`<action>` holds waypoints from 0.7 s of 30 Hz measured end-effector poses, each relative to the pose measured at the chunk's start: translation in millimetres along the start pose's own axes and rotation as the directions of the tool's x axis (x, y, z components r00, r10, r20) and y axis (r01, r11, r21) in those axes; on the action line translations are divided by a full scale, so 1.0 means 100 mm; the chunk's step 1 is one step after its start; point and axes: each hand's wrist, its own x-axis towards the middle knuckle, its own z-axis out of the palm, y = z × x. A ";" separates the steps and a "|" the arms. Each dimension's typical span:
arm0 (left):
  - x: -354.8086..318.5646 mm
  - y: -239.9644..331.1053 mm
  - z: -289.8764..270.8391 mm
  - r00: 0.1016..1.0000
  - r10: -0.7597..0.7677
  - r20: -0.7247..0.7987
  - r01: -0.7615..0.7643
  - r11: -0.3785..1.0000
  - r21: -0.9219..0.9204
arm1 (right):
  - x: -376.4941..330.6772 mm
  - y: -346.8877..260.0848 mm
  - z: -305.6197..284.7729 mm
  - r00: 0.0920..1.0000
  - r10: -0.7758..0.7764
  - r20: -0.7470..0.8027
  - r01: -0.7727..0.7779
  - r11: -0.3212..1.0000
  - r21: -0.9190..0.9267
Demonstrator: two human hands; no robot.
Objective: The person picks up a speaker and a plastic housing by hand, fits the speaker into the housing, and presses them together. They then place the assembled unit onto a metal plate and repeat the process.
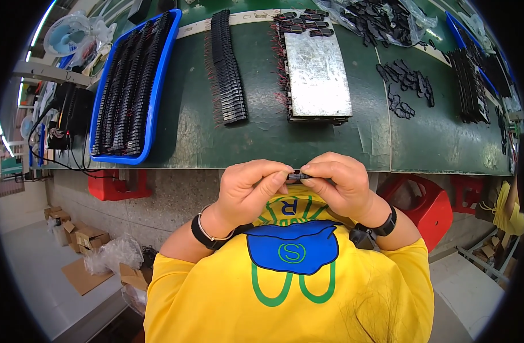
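Green-topped workbench [445, 143], grey concrete floor [33, 268], red plastic stools [431, 208], ceiling strip lights [43, 23] at left.

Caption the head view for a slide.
Both hands, left hand and right hand, pinch a small black part above the green workbench.

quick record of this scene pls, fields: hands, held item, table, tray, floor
hands: left hand and right hand raised together in front of the chest, fingertips meeting
held item: small black part pinched between both hands
table: green worktable with a metal plate, a row of black parts with red wires, and loose black pieces
tray: blue tray at the left, filled with rows of black parts
floor: red stool on the right, cardboard boxes on the left
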 end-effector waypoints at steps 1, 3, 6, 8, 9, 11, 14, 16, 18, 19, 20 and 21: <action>-0.01 0.00 0.01 0.997 -0.074 -0.010 0.073 0.992 -0.107 | -0.01 0.00 0.01 1.000 0.025 -0.003 -0.025 0.999 0.026; -0.02 -0.02 0.01 0.995 -0.100 0.000 0.098 0.979 -0.179 | -0.02 0.00 0.02 0.999 0.050 -0.004 -0.049 0.997 0.053; -0.03 -0.03 0.01 0.989 -0.148 0.025 0.148 0.937 -0.317 | -0.04 0.00 0.03 0.995 0.095 -0.005 -0.094 0.988 0.119; -0.02 0.00 0.01 0.983 -0.184 -0.011 0.168 0.917 -0.362 | -0.05 -0.01 0.01 0.994 0.108 0.007 -0.108 0.988 0.107; 0.00 0.03 0.01 0.979 -0.203 -0.027 0.177 0.906 -0.385 | -0.05 -0.01 0.00 0.992 0.122 0.018 -0.123 0.988 0.095; 0.09 0.08 -0.01 0.995 -0.087 -0.054 0.074 0.976 -0.205 | -0.05 -0.01 0.00 0.990 0.136 0.029 -0.138 0.987 0.083; 0.19 0.14 -0.05 0.988 0.150 -0.036 -0.142 0.975 0.171 | -0.04 -0.01 0.00 0.998 0.059 0.027 -0.060 0.998 0.017; 0.19 0.15 -0.09 0.975 0.199 0.103 -0.222 0.915 0.336 | -0.02 -0.04 0.00 0.998 0.050 0.027 -0.049 0.999 -0.006; 0.19 0.15 -0.09 0.961 0.214 0.176 -0.269 0.871 0.410 | 0.00 -0.07 0.00 0.999 0.026 0.032 -0.024 0.998 -0.050; 0.19 0.14 -0.09 0.959 0.232 0.161 -0.279 0.869 0.410 | 0.01 -0.09 -0.01 0.999 0.025 0.029 -0.024 0.998 -0.051; 0.18 0.14 -0.08 0.957 0.249 0.147 -0.288 0.866 0.409 | 0.01 -0.12 -0.01 0.995 0.101 0.028 -0.101 0.995 -0.006; 0.17 0.13 -0.07 0.955 0.267 0.132 -0.297 0.863 0.408 | 0.00 -0.15 -0.01 0.984 0.176 0.030 -0.177 0.984 0.038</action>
